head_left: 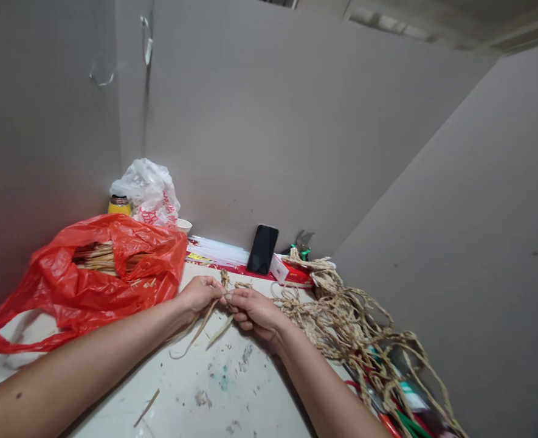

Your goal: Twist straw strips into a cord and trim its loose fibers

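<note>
My left hand [201, 298] and my right hand [256, 313] meet over the middle of the white table, fingertips pinched together. Between them they hold strands of dry straw [203, 325], whose loose ends hang down toward me. A short braided piece of the straw [224, 278] sticks up beyond my fingers. The exact spot where the strands cross is covered by my fingertips. A long heap of braided straw cord [327, 316] lies to the right of my right hand.
A red plastic bag [109, 298] with straw stalks lies left. Behind stand a yellow jar [119, 205], a white plastic bag [152, 188], a small white bowl [183, 225], a leaning phone [262, 249], a red-and-white box [291, 274] and green-handled pruners [301, 243]. Grey walls enclose the table.
</note>
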Motion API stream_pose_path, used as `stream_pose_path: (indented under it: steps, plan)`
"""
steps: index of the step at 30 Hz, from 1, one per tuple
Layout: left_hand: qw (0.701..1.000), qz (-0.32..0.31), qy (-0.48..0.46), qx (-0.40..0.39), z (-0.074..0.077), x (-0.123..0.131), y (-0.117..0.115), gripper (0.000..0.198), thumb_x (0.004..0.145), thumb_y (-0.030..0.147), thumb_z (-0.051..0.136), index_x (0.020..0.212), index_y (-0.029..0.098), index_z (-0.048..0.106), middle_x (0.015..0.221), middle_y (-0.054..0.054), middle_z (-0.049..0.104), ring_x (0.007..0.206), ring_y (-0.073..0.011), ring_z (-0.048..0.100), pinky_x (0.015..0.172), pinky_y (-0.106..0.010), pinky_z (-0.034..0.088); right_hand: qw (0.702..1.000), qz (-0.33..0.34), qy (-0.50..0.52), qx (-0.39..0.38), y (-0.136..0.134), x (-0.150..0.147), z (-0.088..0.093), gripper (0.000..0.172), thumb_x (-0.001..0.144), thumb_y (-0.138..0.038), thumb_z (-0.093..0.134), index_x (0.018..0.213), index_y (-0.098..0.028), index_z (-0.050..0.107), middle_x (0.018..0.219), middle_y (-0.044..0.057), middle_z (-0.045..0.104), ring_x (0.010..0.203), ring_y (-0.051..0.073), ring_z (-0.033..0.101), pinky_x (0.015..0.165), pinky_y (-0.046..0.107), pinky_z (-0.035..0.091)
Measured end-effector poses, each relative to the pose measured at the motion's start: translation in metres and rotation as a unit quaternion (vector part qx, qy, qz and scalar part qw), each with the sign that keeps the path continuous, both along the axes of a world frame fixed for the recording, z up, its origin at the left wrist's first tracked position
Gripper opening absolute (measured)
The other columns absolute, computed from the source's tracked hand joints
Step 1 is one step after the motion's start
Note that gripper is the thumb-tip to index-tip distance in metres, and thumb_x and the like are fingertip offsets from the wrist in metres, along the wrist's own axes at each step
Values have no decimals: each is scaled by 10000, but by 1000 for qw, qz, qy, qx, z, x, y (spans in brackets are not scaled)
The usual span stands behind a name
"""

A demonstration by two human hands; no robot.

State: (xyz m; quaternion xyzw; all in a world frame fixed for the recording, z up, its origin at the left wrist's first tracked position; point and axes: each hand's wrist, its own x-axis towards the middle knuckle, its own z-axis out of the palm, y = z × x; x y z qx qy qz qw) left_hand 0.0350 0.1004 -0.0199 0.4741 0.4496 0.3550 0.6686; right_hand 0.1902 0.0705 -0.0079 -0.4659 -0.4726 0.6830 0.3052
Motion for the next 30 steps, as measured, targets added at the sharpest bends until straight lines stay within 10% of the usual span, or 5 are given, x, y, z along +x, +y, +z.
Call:
stream_pose_path:
  steps: [30]
  plan:
    - [974, -94, 152, 141, 11, -3, -9, 134, 726, 177, 495, 795, 155, 608, 447, 49, 534, 335, -76, 355, 403, -198, 232, 992, -122, -37, -8, -3, -17, -2, 171, 641, -266, 563, 541, -182, 452, 365, -126, 282, 305, 16, 134, 313, 176, 60]
